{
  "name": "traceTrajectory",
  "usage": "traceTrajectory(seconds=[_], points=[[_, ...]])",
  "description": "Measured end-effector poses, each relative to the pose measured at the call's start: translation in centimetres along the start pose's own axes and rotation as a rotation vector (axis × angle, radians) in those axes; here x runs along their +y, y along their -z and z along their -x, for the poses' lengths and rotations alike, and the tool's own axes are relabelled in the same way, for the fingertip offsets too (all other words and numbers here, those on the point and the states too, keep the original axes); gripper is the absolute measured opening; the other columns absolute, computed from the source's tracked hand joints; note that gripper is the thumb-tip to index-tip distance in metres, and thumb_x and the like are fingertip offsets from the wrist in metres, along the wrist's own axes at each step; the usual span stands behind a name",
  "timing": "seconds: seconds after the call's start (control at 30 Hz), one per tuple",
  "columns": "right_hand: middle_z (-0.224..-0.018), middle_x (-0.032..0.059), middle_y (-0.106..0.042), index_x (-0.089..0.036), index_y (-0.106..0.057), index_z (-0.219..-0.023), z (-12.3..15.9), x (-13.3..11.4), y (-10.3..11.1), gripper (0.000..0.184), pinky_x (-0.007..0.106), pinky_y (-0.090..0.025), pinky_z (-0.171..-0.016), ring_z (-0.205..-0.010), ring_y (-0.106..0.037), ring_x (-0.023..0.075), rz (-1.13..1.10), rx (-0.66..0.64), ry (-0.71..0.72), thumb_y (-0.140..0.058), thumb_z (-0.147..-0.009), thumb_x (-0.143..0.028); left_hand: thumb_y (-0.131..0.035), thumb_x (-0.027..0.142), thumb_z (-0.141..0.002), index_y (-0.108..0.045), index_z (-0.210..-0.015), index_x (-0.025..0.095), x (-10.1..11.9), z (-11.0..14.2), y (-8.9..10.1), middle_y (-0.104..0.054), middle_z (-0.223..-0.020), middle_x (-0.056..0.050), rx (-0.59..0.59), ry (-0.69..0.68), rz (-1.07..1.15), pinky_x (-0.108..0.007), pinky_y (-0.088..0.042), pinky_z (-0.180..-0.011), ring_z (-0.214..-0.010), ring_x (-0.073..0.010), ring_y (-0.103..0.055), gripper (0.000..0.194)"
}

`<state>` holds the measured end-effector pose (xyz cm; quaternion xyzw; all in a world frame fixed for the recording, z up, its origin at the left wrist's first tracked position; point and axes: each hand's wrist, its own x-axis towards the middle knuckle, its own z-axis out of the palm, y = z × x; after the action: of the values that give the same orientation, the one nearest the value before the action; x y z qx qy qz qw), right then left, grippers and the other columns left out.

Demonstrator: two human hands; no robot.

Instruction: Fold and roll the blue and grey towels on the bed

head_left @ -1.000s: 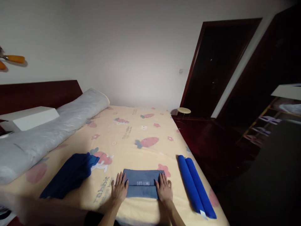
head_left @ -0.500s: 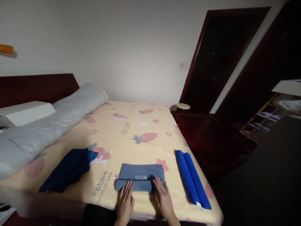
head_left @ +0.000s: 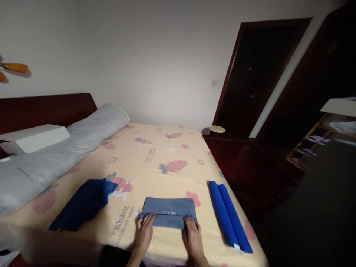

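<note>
A grey-blue folded garment [head_left: 170,204] with small white lettering lies on the bed in front of me, its near part turned over as a flap. My left hand [head_left: 145,229] is closed on the near left end of this flap, fingers curled over the edge. At the near right end, my right hand [head_left: 192,233] also grips the flap with bent fingers; both thumbs are mostly hidden. Two bright blue rolls of cloth [head_left: 230,217], one with a white tag, lie side by side to the right. A dark blue garment [head_left: 82,204] rests loosely to the left.
The bed has a yellow printed sheet [head_left: 155,174]. A long grey bedding roll [head_left: 83,142] and a white box [head_left: 41,139] lie by the headboard [head_left: 47,109]. Beyond the bed's right edge are a round stool [head_left: 217,129] and a rack with shoes [head_left: 307,152].
My fingers have gone from lying flat on the garment to curling round the ends of its near flap. The view has tilted up slightly.
</note>
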<state>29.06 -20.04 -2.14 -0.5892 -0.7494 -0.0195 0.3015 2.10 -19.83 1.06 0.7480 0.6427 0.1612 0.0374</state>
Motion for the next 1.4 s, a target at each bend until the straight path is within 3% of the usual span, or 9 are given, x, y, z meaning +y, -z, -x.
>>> traceTrajectory(seconds=[0.17, 0.37, 0.6, 0.73, 0.83, 0.93, 1.1, 1.27, 1.4], points=[[-0.1, 0.0059, -0.073, -0.024, -0.069, -0.102, -2.2, 0.2, 0.6, 0.031, 0.042, -0.038, -0.095, -0.098, -0.063, 0.0256, 0.011, -0.134, -0.057, -0.045, -0.082, -0.019, -0.038, 0.003, -0.08, -0.068, -0.11, 0.026, 1.0, -2.2, 1.1, -0.072, -0.119, -0.004, -0.101, 0.097, -0.02, -0.042, -0.029, -0.11, -0.121, -0.0193, -0.057, 0.049], [-0.101, 0.0124, -0.073, -0.021, -0.068, -0.109, -3.0, 0.7, -1.2, 0.037, 0.048, -0.036, -0.095, -0.102, -0.063, 0.0331, 0.109, -0.129, -0.156, -0.05, -0.077, -0.021, -0.039, 0.003, -0.078, -0.073, -0.099, 0.018, 1.7, -4.0, 0.9, -0.077, -0.095, -0.01, -0.186, 0.18, -0.076, -0.043, -0.032, -0.106, -0.099, -0.0218, -0.067, 0.043], [-0.13, 0.0147, -0.062, -0.018, -0.065, -0.118, -2.7, -0.7, 0.5, 0.043, 0.051, -0.035, -0.105, -0.124, -0.052, 0.0336, 0.136, -0.027, -0.119, -0.051, -0.077, -0.02, -0.035, 0.006, -0.083, -0.061, -0.127, 0.019, 1.5, -2.9, 0.1, -0.061, -0.135, -0.011, -0.056, 0.193, -0.12, -0.048, -0.031, -0.11, -0.129, -0.025, -0.05, 0.052], [-0.143, 0.0105, -0.053, -0.019, -0.053, -0.135, -1.8, -3.1, 0.5, 0.051, 0.046, -0.035, -0.11, -0.135, -0.044, 0.0281, -0.017, 0.008, 0.101, -0.048, -0.084, -0.022, -0.034, 0.003, -0.082, -0.052, -0.138, 0.021, 2.5, -1.4, -2.3, -0.052, -0.146, -0.005, 0.104, -0.037, -0.131, -0.039, -0.03, -0.115, -0.137, -0.0195, -0.042, 0.061], [-0.148, 0.008, -0.047, -0.02, -0.043, -0.145, -1.3, -5.4, -0.2, 0.056, 0.044, -0.035, -0.112, -0.138, -0.041, 0.024, -0.072, -0.065, 0.235, -0.042, -0.088, -0.018, -0.034, 0.008, -0.085, -0.034, -0.149, 0.023, 4.1, -0.3, -3.9, -0.039, -0.155, -0.003, 0.115, -0.226, -0.151, -0.038, -0.027, -0.117, -0.143, -0.0186, -0.034, 0.065], [-0.151, 0.0068, -0.042, -0.019, -0.032, -0.15, -1.2, -6.3, -0.8, 0.057, 0.043, -0.034, -0.113, -0.14, -0.037, 0.0224, -0.053, -0.124, 0.247, -0.038, -0.093, -0.019, -0.032, 0.02, -0.093, -0.017, -0.153, 0.025, 4.8, 0.0, -3.8, -0.034, -0.157, -0.003, 0.08, -0.264, -0.166, -0.04, -0.025, -0.118, -0.144, -0.019, -0.032, 0.062], [-0.151, 0.006, -0.041, -0.021, -0.032, -0.15, -1.7, -3.4, -0.9, 0.053, 0.044, -0.032, -0.113, -0.14, -0.038, 0.0228, -0.004, -0.137, 0.2, -0.037, -0.099, -0.034, -0.031, 0.042, -0.099, -0.016, -0.152, 0.033, 2.2, -1.4, -1.4, -0.03, -0.158, 0.001, -0.008, -0.226, -0.118, -0.041, -0.026, -0.117, -0.144, -0.0182, -0.031, 0.056], [-0.147, 0.0069, -0.046, -0.019, -0.044, -0.144, -2.0, 0.0, -0.6, 0.052, 0.048, -0.027, -0.115, -0.139, -0.039, 0.0255, 0.052, -0.113, 0.039, -0.037, -0.1, -0.044, -0.029, 0.042, -0.099, -0.032, -0.148, 0.033, -1.2, -2.4, -0.5, -0.036, -0.156, 0.0, -0.041, 0.012, -0.12, -0.045, -0.024, -0.117, -0.144, -0.0196, -0.031, 0.05], [-0.147, 0.0089, -0.047, -0.019, -0.048, -0.141, -2.0, 1.2, -0.5, 0.054, 0.049, -0.026, -0.115, -0.139, -0.039, 0.0267, 0.051, -0.147, -0.077, -0.033, -0.099, -0.05, -0.032, 0.041, -0.098, -0.04, -0.144, 0.035, -2.4, -2.5, -0.6, -0.039, -0.155, 0.0, -0.047, 0.124, -0.152, -0.046, -0.026, -0.115, -0.144, -0.0207, -0.031, 0.047]])
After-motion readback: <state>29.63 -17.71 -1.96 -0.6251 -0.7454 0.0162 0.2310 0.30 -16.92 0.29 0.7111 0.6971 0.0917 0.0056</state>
